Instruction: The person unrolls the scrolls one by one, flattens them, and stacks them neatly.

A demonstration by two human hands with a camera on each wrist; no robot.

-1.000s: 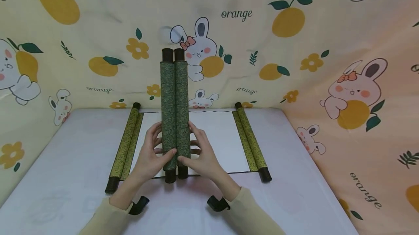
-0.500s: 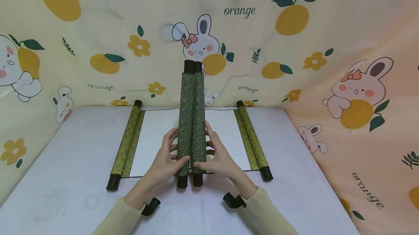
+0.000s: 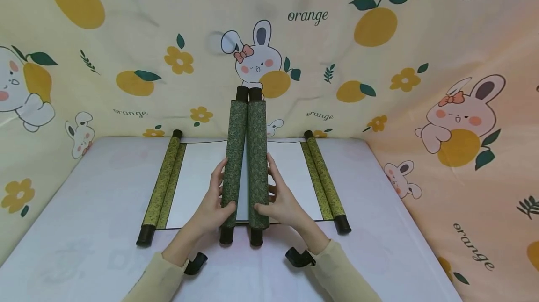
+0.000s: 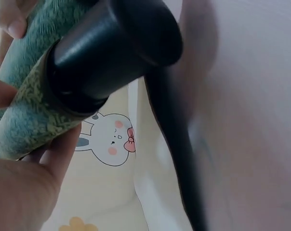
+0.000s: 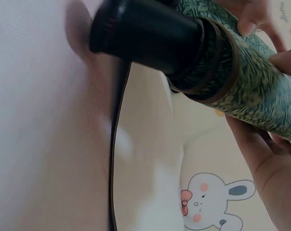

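Observation:
Upright above the table is a green patterned scroll (image 3: 258, 166), its two rollers side by side with black knobs at both ends. The rollers stand slightly apart, and a narrow pale strip shows between them. My left hand (image 3: 211, 206) grips the left roller near its lower end, thumb in front and fingers behind. On the other side, my right hand (image 3: 285, 203) holds the right roller the same way. In the left wrist view a black knob (image 4: 114, 48) fills the top; the right wrist view shows the other knob (image 5: 145, 38). The fingers behind the rollers are partly hidden.
Behind and below lies an unrolled scroll with a white sheet (image 3: 202, 185), flanked by a yellow-green left roller (image 3: 162, 180) and right roller (image 3: 326, 180). The white table (image 3: 105, 190) meets a cloth backdrop (image 3: 316, 49) printed with rabbits and oranges.
Both hands have carried the green scroll to the right and slightly lower. Its two rollers, side by side before, have parted a little, with a strip showing between them.

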